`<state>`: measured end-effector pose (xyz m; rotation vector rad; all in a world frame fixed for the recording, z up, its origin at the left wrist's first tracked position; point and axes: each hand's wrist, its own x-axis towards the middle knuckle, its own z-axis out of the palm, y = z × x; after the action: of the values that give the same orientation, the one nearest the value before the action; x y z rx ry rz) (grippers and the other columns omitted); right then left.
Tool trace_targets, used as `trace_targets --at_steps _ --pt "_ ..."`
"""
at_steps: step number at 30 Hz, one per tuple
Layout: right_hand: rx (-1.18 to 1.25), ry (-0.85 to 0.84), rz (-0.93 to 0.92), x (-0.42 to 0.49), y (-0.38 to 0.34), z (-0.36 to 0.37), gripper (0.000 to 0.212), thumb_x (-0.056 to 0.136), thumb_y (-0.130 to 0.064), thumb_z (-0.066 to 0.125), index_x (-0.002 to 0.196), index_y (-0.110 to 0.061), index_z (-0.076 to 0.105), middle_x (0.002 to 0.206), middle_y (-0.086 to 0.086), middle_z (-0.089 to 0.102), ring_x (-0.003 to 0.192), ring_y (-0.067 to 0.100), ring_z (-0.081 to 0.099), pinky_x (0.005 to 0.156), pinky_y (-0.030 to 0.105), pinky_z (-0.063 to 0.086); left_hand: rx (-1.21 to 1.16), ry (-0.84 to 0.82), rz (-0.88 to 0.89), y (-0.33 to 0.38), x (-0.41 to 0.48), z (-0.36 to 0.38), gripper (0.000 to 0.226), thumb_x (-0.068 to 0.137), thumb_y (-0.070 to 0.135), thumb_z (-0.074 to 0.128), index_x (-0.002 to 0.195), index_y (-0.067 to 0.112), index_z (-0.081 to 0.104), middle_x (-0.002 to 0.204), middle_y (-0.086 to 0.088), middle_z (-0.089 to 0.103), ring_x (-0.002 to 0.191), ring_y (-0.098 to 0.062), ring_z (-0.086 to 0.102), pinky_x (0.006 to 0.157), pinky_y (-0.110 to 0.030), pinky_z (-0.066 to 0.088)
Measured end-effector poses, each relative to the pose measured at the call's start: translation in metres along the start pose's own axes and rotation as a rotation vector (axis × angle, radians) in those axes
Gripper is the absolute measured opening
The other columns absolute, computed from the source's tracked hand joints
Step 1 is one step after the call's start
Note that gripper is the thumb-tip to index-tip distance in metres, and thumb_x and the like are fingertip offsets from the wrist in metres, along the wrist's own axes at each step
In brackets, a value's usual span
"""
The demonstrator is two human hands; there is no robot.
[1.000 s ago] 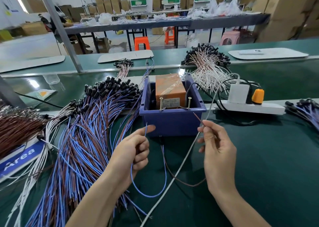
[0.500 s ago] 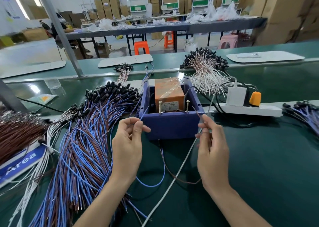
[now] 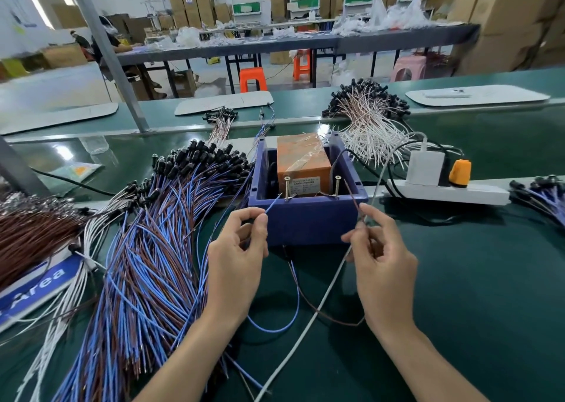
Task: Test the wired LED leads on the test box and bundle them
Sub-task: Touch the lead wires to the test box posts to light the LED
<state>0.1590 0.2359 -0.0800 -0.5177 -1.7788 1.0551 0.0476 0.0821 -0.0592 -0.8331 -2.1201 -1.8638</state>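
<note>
The blue test box (image 3: 308, 218) stands in the middle of the green bench, an orange block (image 3: 301, 163) inside it and two upright screws (image 3: 286, 187) at its near rim. My left hand (image 3: 237, 261) pinches a blue wire (image 3: 272, 329), its tip pointing at the left screw. My right hand (image 3: 380, 264) pinches the brown wire (image 3: 324, 314) of the same lead, its tip raised near the right screw (image 3: 337, 185). Both wires loop down on the bench between my wrists. The lead's LED end is hidden.
A big fan of blue and brown LED leads (image 3: 146, 248) covers the bench to the left. White leads (image 3: 370, 123) lie behind the box. A white power strip (image 3: 443, 192) with plugs sits to the right, its white cable (image 3: 318, 310) crossing the bench. More leads (image 3: 541, 193) lie far right.
Both hands have risen toward the box. The blue wire's tip now points at the left screw and the brown tip stands closer to the right one.
</note>
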Motion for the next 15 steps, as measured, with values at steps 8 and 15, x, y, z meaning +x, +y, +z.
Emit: trace_targets --at_steps 8,15 --pt "0.004 -0.014 0.022 -0.0007 -0.0007 -0.0006 0.017 0.097 -0.039 0.053 0.113 -0.045 0.053 0.083 -0.017 0.073 0.062 0.016 0.067 0.060 0.046 0.058 -0.008 -0.008 -0.022 -0.0023 0.0005 -0.0006 0.009 0.102 0.035 0.056 0.097 0.032 0.063 0.057 0.006 0.057 0.046 -0.005 0.045 0.050 -0.011 0.034" --pt "-0.026 -0.035 0.007 -0.0019 -0.0024 -0.0010 0.014 0.097 -0.037 0.053 0.110 -0.041 0.055 0.079 -0.015 0.070 0.058 0.017 0.063 0.057 0.048 0.057 -0.021 -0.009 -0.024 0.0016 0.0015 -0.0009 0.008 0.103 0.031 0.057 0.098 0.028 0.063 0.057 0.006 0.057 0.046 -0.005 0.045 0.050 -0.010 0.034"
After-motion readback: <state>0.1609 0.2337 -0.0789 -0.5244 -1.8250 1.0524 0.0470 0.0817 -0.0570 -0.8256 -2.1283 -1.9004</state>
